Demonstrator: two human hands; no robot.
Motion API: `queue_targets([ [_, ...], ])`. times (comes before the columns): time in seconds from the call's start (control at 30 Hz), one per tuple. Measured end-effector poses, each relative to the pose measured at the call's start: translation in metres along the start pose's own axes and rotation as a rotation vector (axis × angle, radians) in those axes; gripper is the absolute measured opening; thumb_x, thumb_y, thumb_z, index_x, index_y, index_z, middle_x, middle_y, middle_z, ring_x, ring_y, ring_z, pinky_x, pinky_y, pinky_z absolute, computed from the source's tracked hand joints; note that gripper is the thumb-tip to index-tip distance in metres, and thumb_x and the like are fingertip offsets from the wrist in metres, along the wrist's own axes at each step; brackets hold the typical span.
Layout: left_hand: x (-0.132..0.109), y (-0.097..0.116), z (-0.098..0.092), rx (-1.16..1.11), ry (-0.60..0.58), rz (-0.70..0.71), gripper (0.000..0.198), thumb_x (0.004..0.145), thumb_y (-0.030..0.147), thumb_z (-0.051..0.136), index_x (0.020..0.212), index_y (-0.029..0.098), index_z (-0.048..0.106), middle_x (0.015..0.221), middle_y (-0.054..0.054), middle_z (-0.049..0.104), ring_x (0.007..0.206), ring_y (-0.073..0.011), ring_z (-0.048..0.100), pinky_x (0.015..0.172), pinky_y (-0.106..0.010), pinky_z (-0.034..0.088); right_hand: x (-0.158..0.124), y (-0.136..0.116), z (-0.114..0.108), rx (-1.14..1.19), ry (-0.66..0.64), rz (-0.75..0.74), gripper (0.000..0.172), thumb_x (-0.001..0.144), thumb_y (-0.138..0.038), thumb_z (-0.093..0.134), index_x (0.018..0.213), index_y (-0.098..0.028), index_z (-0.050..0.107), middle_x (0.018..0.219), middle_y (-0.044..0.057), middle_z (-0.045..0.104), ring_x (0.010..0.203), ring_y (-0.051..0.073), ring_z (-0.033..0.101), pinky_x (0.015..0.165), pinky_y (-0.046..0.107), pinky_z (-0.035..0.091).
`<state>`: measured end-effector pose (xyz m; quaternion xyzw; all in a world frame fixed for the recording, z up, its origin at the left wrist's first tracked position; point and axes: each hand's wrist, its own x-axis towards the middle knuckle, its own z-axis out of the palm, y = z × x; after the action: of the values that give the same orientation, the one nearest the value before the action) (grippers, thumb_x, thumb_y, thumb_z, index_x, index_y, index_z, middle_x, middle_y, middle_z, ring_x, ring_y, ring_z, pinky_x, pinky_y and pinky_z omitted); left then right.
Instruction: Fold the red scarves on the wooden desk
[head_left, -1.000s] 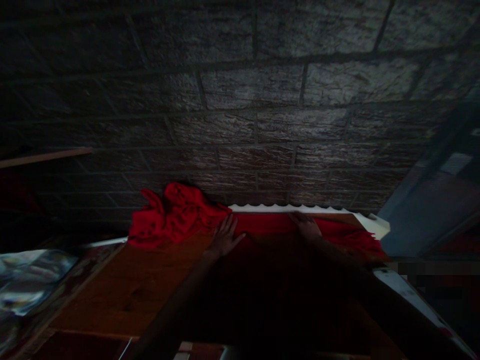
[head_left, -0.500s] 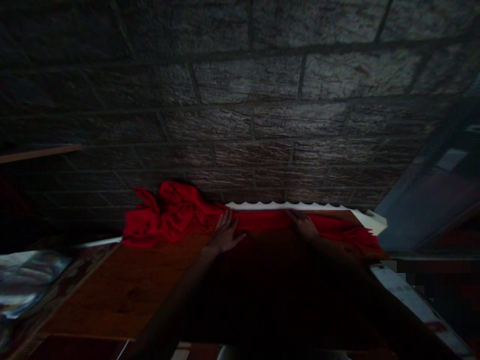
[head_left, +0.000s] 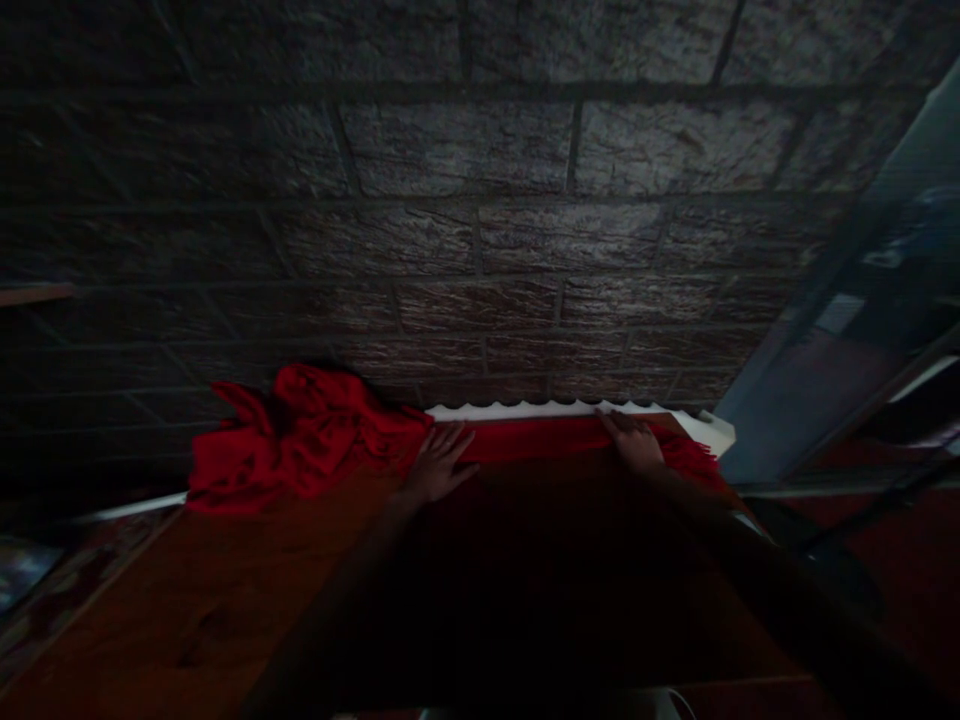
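A red cloth (head_left: 540, 440) lies spread along the far edge of a brown wooden table (head_left: 225, 580), against a dark brick wall. Its left part is bunched in a crumpled heap (head_left: 300, 440). My left hand (head_left: 437, 465) rests flat on the cloth with fingers spread, just right of the heap. My right hand (head_left: 636, 443) lies flat on the cloth near its fringed right end, fingers stretched out. My own shadow darkens the cloth and table between my arms.
A white scalloped strip (head_left: 525, 409) runs behind the cloth along the brick wall (head_left: 480, 200). A grey-blue panel (head_left: 810, 380) leans at the right. Some dim patterned fabric shows at the lower left edge (head_left: 30, 570).
The view has swung to the right. My right hand has slid right along the cloth toward its fringed end; my left hand stays flat by the heap.
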<state>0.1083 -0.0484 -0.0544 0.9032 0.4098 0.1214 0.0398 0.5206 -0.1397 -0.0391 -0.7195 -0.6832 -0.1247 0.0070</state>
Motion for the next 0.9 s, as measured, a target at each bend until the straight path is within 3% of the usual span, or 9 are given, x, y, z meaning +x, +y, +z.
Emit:
queue_targets([
  [0.17, 0.001, -0.001, 0.002, 0.024, 0.028, -0.036, 0.067, 0.095, 0.058, 0.041, 0.153, 0.026, 0.036, 0.163, -0.009, 0.023, 0.151, -0.0298, 0.018, 0.122, -0.054, 0.002, -0.015, 0.064, 0.009, -0.041, -0.019, 0.159, 0.063, 0.090, -0.004, 0.034, 0.149, -0.021, 0.046, 0.138, 0.018, 0.057, 0.118, 0.030, 0.061, 0.101, 0.045, 0.048],
  [0.3, 0.002, 0.001, 0.001, 0.067, -0.046, -0.078, 0.066, 0.097, 0.055, 0.037, 0.154, 0.023, 0.035, 0.163, -0.010, 0.019, 0.152, -0.0311, 0.013, 0.121, -0.055, 0.002, -0.024, 0.083, 0.013, -0.037, -0.076, 0.239, 0.065, 0.090, -0.004, 0.032, 0.152, -0.024, 0.041, 0.139, 0.019, 0.056, 0.108, 0.030, 0.066, 0.092, 0.044, 0.052],
  [0.4, 0.004, 0.008, -0.007, 0.099, -0.145, -0.097, 0.076, 0.094, 0.065, 0.036, 0.156, 0.020, 0.030, 0.163, -0.012, 0.014, 0.152, -0.0329, 0.009, 0.121, -0.057, 0.001, -0.024, 0.079, 0.015, -0.084, -0.051, 0.203, 0.063, 0.089, -0.004, 0.035, 0.151, -0.018, 0.042, 0.146, 0.023, 0.047, 0.124, 0.033, 0.057, 0.102, 0.048, 0.047],
  [0.47, 0.009, 0.015, -0.015, 0.106, -0.220, -0.125, 0.085, 0.091, 0.072, 0.035, 0.157, 0.018, 0.028, 0.163, -0.013, 0.013, 0.152, -0.0351, 0.007, 0.120, -0.058, 0.000, -0.020, 0.071, 0.015, -0.114, 0.017, 0.136, 0.066, 0.087, -0.002, 0.039, 0.152, -0.015, 0.038, 0.154, 0.023, 0.037, 0.140, 0.033, 0.041, 0.111, 0.051, 0.038],
  [0.57, 0.024, 0.031, -0.024, 0.090, -0.244, -0.092, 0.084, 0.093, 0.072, 0.028, 0.157, 0.018, 0.025, 0.164, -0.012, 0.013, 0.152, -0.0335, 0.007, 0.121, -0.056, 0.003, -0.010, 0.056, 0.013, -0.059, 0.049, -0.118, 0.077, 0.083, 0.001, 0.042, 0.156, -0.021, 0.029, 0.162, 0.017, 0.023, 0.150, 0.029, 0.021, 0.116, 0.052, 0.030],
  [0.63, 0.038, 0.042, -0.022, 0.062, -0.209, 0.006, 0.073, 0.099, 0.064, 0.021, 0.158, 0.021, 0.024, 0.165, -0.007, 0.012, 0.153, -0.0278, 0.007, 0.122, -0.053, 0.005, -0.004, 0.046, 0.011, 0.028, 0.006, -0.299, 0.080, 0.082, 0.002, 0.042, 0.156, -0.024, 0.029, 0.163, 0.013, 0.021, 0.150, 0.027, 0.020, 0.117, 0.048, 0.030],
  [0.7, 0.050, 0.051, -0.015, 0.043, -0.194, 0.080, 0.064, 0.102, 0.056, 0.016, 0.157, 0.024, 0.024, 0.165, -0.004, 0.012, 0.153, -0.0226, 0.009, 0.123, -0.050, 0.005, 0.001, 0.039, 0.009, 0.114, -0.051, -0.367, 0.078, 0.082, 0.003, 0.040, 0.154, -0.024, 0.033, 0.162, 0.012, 0.024, 0.149, 0.025, 0.026, 0.117, 0.044, 0.032],
  [0.9, 0.057, 0.053, 0.019, 0.112, -0.117, 0.108, 0.059, 0.103, 0.050, 0.019, 0.156, 0.025, 0.028, 0.164, -0.004, 0.021, 0.152, -0.0221, 0.014, 0.123, -0.049, 0.005, -0.002, 0.037, 0.017, 0.207, -0.118, -0.278, 0.077, 0.081, 0.004, 0.038, 0.152, -0.027, 0.039, 0.159, 0.007, 0.033, 0.143, 0.023, 0.038, 0.115, 0.040, 0.037],
])
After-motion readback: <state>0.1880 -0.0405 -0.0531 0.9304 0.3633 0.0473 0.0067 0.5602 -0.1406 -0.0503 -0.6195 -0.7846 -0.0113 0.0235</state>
